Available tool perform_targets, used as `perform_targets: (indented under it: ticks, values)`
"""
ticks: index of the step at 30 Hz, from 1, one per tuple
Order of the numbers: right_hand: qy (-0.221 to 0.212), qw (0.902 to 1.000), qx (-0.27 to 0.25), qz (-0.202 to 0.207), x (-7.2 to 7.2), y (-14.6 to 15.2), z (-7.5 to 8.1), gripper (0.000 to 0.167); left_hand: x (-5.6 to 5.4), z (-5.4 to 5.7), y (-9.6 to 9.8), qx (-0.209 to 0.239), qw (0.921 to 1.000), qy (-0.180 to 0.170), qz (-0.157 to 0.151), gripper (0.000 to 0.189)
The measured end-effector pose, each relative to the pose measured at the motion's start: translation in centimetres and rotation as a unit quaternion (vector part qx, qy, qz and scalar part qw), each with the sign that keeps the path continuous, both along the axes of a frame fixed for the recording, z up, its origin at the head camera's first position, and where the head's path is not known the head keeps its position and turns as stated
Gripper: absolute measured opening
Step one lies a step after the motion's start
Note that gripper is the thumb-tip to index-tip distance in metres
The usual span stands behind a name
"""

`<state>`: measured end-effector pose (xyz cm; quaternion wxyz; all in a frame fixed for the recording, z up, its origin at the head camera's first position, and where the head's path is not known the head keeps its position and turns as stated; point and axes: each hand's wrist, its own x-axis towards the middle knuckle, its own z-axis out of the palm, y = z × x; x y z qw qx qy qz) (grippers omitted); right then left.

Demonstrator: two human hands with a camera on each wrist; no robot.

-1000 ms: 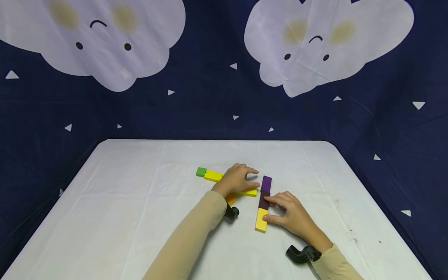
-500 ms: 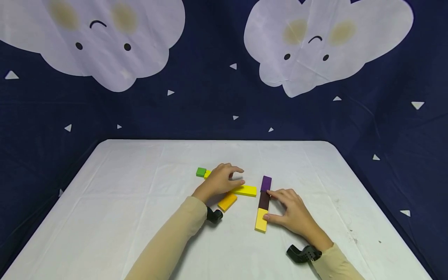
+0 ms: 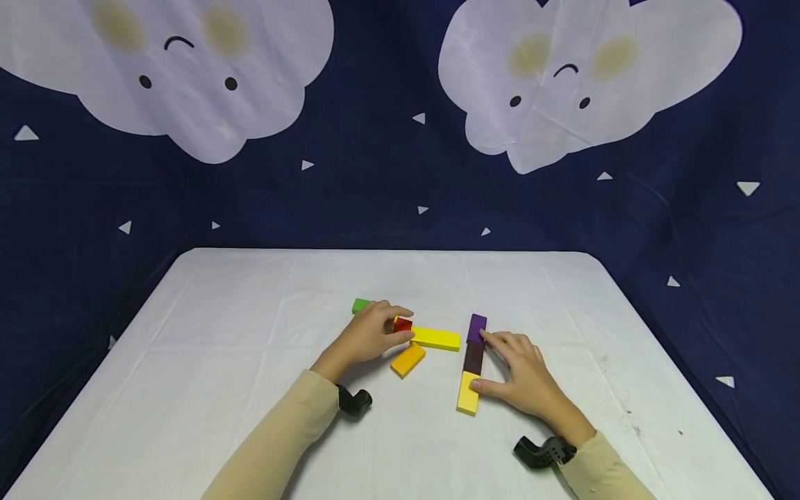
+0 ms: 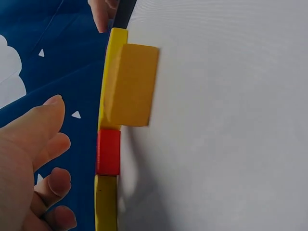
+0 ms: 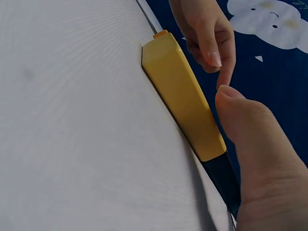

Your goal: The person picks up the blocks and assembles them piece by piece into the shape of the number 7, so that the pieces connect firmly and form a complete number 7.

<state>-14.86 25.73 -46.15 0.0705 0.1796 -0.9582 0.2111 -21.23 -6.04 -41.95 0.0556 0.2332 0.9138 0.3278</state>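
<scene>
My left hand [image 3: 370, 332] hovers around a small red block [image 3: 403, 324], thumb and fingers spread apart; in the left wrist view no finger grips the red block [image 4: 109, 152]. Extending right from it is a long yellow block [image 3: 435, 339], with an orange block [image 3: 407, 360] tilted at its near side. A green block [image 3: 360, 305] lies beyond the left hand, which hides part of this row. My right hand [image 3: 521, 371] rests along a second row, its index finger at the purple block [image 3: 477, 328] and thumb at the pale yellow block [image 3: 468, 394]. Between those sits a dark brown block [image 3: 473, 357].
Both rows lie on a white-covered table [image 3: 250, 403]. A dark blue backdrop [image 3: 375, 194] with cloud shapes stands behind it. Black wrist-worn devices are strapped on the left wrist [image 3: 354, 401] and right wrist [image 3: 544, 453].
My left hand has moved left along its row, uncovering the yellow and orange blocks, and is now by the red one. My right index finger has slid from the brown block to the purple.
</scene>
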Motion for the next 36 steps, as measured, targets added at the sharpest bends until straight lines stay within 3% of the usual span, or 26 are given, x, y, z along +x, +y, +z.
perform_targets:
  ticks: [10, 29, 36]
  values:
    - [-0.007, 0.9998, 0.016, 0.003, 0.0, -0.1, 0.0, 0.099, 0.6, -0.8, 0.0, -0.015, 0.9995, 0.026, 0.001, 0.044]
    - [-0.018, 0.9997, 0.015, 0.0, 0.1, 0.1, -0.1, 0.098, 1.7, -1.5, 0.4, 0.023, 0.9997, 0.006, 0.006, 0.043]
    - [-0.021, 0.9996, -0.019, 0.003, -0.3, 0.8, 0.5, 0.088, 3.3, -1.1, 1.1, 0.044, 0.9983, 0.035, -0.012, 0.041]
